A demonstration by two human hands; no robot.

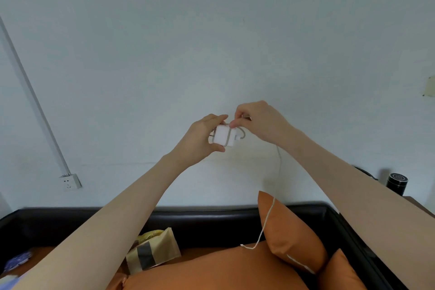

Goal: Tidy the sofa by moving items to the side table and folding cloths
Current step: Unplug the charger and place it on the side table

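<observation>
Fingertips of our right hand (pixel 256 122) pinched a thin white cable (pixel 268 216) just above a small white square charger block (pixel 224 135), while our left hand (pixel 202 139) curled around that block, thumb beneath and fingers behind, holding it raised before a pale wall (pixel 211 30). A turn or two of cable already crossed the block's face, and the loose length dropped from our right hand, passed over an orange square cushion (pixel 289 231) and ended with its plug resting on the orange seat of a black leather sofa (pixel 211 216). We judged this to be the winding step, bundling the charger before carrying it off. The next move seemed to call for drawing up the hanging slack and laying further turns round the block, keeping the tension even so the loops did not slip. A tan paper packet with a dark stripe (pixel 153 252) lay on the seat below our left forearm, and a black cylindrical flask (pixel 397 182) stood at the far right, probably on the side table, though little of that showed.
</observation>
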